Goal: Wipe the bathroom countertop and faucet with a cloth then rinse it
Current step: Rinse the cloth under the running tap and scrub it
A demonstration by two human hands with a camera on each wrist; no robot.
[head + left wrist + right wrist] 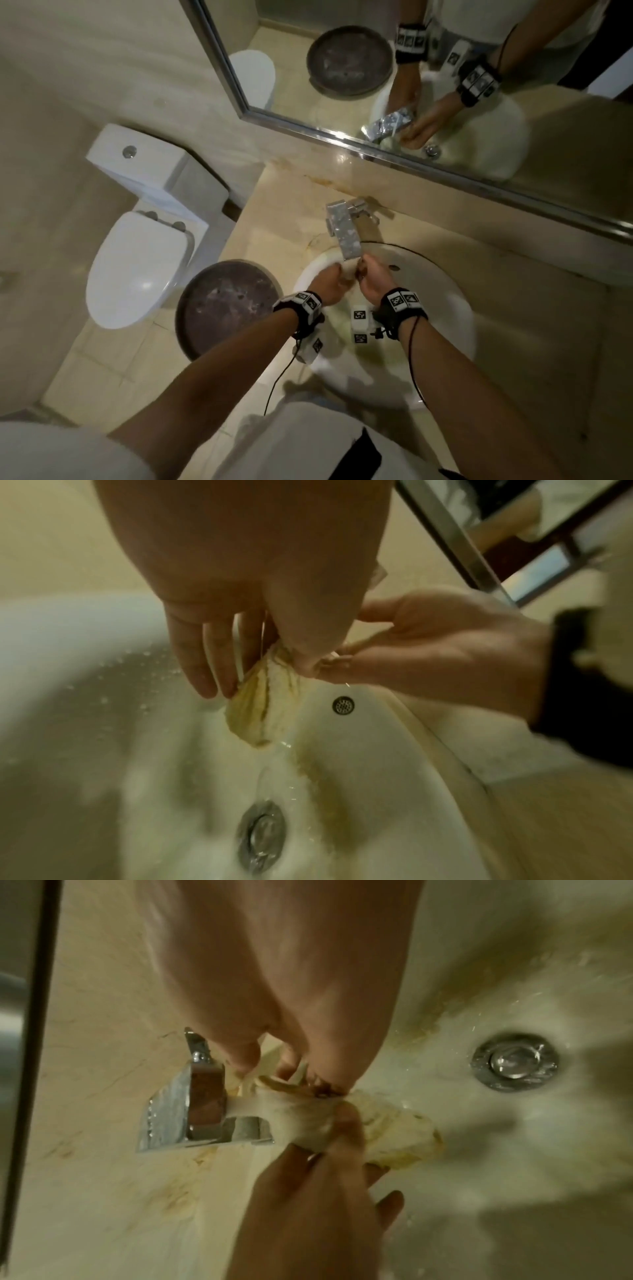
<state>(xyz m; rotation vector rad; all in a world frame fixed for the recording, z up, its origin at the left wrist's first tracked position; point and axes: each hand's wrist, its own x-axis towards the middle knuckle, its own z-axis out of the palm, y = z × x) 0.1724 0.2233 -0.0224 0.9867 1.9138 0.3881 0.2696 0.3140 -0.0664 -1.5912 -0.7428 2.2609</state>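
A wet, yellow-stained white cloth [267,710] hangs bunched over the white sink [445,274], just below the spout of the chrome faucet [346,233]. My left hand [337,274] pinches the cloth from the left with thumb and fingers. From the right, my right hand [361,270] pinches the same bunch. In the right wrist view the cloth [394,1139] is stretched between the right hand [274,1066] and the left hand's fingers [346,1123], right beside the faucet [185,1110]. Water trickles off the cloth toward the drain [262,834]. The beige countertop [513,308] shows yellow-brown stains behind the faucet.
A white toilet [137,267] stands to the left of the counter, and a dark round bin [226,308] sits on the floor between the two. A framed mirror [342,68] rises behind the counter. The overflow hole [343,705] sits in the sink's back wall.
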